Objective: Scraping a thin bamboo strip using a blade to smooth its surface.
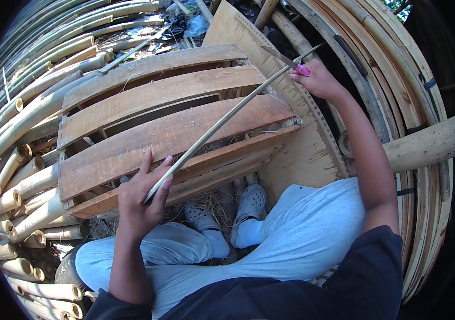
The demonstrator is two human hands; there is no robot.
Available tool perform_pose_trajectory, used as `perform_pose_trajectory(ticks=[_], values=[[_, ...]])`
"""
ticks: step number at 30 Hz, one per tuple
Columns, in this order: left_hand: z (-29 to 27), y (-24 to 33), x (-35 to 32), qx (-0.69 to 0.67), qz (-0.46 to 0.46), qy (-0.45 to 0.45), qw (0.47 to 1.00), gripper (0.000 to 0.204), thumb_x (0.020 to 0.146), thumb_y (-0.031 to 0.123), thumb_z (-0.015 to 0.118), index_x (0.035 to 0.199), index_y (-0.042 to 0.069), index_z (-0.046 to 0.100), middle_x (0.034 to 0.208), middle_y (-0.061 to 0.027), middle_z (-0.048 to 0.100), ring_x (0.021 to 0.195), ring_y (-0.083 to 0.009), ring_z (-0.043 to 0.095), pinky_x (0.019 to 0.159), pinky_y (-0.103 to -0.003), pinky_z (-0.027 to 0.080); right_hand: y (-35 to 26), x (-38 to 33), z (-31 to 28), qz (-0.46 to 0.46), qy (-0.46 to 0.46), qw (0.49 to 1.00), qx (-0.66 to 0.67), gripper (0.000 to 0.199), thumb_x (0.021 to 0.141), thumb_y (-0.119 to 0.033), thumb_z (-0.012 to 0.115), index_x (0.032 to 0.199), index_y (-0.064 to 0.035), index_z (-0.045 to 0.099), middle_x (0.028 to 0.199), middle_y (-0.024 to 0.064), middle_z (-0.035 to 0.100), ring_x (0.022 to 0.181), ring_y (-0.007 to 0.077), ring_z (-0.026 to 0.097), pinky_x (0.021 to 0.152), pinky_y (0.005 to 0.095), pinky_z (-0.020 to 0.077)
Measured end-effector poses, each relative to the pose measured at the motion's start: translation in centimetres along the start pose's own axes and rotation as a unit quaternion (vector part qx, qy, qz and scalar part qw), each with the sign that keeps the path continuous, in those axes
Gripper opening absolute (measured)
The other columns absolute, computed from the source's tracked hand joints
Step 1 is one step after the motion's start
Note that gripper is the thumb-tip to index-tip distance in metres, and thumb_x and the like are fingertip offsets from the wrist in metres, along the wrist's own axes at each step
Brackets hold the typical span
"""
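The right grip (317, 79) is closed on the pink handle of a knife (279, 56), its blade pointing off to the left and crossing the strip (222, 121) near the strip's far end; whether the edge bites or only lies against it, I cannot tell. The left grip (141, 200) has the near end of the strip between thumb and fingers, a loose hold with the forefinger stretched out. Between the two, the strip slants up to the right above the slatted crate (174, 128), where a few pale shreds (271, 131) lie. The step in hand looks like trimming or smoothing the strip, probably early in a stroke along it. The next move seems to call for a firm left hold, a shallow blade angle and a steady pull, with the left fingers clear of the edge. Farther out, a plywood sheet (305, 154) leans beside the crate, cut poles (40, 202) are stacked on the left and long planks (398, 106) curve along the right
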State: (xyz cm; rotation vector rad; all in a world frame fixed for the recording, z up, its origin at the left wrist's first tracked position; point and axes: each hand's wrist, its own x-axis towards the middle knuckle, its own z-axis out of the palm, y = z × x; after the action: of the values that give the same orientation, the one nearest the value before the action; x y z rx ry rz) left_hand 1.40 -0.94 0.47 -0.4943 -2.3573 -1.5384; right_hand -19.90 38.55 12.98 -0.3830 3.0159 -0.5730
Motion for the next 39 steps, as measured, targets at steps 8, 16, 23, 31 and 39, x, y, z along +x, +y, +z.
perform_pose_trajectory(ticks=[8, 16, 23, 31, 39], values=[[-1.7, 0.7, 0.6, 0.037, 0.032, -0.047, 0.998, 0.018, 0.091, 0.006, 0.063, 0.104, -0.002, 0.072, 0.103, -0.0189, 0.074, 0.102, -0.0335, 0.072, 0.107, -0.048, 0.046, 3.4, 1.2, -0.9, 0.007, 0.201, 0.975, -0.092, 0.025, 0.094, -0.024, 0.065, 0.086, -0.0012, 0.071, 0.068, 0.0124, 0.067, 0.064, 0.0243, 0.065, 0.062, 0.0396, 0.0484], [-3.7, 1.0, 0.2, 0.034, -0.028, -0.017, 0.999, 0.015, 0.091, 0.008, 0.064, 0.098, 0.0, 0.075, 0.086, -0.0145, 0.074, 0.073, -0.0269, 0.067, 0.079, -0.035, 0.053, 7.1, 0.9, -3.0, 0.022, 0.262, 0.911, -0.318, 0.02, 0.091, -0.021, 0.066, 0.085, -0.0021, 0.071, 0.08, 0.0219, 0.068, 0.077, 0.0411, 0.067, 0.07, 0.0506, 0.0525], [-3.0, 0.1, -0.2, 0.036, 0.0, 0.008, 0.999, 0.013, 0.089, 0.005, 0.065, 0.094, 0.001, 0.075, 0.082, -0.0125, 0.074, 0.075, -0.0264, 0.069, 0.075, -0.034, 0.053, 2.0, 0.3, -3.2, 0.183, 0.037, 0.944, 0.272, 0.018, 0.09, -0.028, 0.073, 0.085, -0.0107, 0.07, 0.059, -0.0059, 0.05, 0.042, 0.0034, 0.032, 0.04, 0.0246, 0.022], [-2.4, 0.4, 0.2, 0.011, -0.002, -0.007, 1.0, 0.013, 0.089, 0.005, 0.064, 0.093, 0.001, 0.076, 0.082, -0.012, 0.074, 0.075, -0.0253, 0.069, 0.073, -0.033, 0.053, 0.2, -0.1, -3.5, 0.198, 0.069, 0.948, 0.24, 0.02, 0.092, -0.031, 0.071, 0.091, -0.0113, 0.069, 0.059, -0.0073, 0.05, 0.039, 0.0013, 0.027, 0.037, 0.0227, 0.0173], [-1.6, 0.6, 0.2, 0.001, 0.011, 0.001, 1.0, 0.013, 0.088, 0.005, 0.065, 0.093, 0.002, 0.076, 0.076, -0.0113, 0.071, 0.071, -0.0239, 0.067, 0.068, -0.032, 0.052, -4.8, 0.0, -2.3, 0.002, 0.071, 0.913, 0.401, 0.043, 0.103, -0.039, 0.057, 0.126, -0.0027, 0.061, 0.096, 0.0099, 0.069, 0.052, 0.0051, 0.051, 0.048, 0.0202, 0.0415]])
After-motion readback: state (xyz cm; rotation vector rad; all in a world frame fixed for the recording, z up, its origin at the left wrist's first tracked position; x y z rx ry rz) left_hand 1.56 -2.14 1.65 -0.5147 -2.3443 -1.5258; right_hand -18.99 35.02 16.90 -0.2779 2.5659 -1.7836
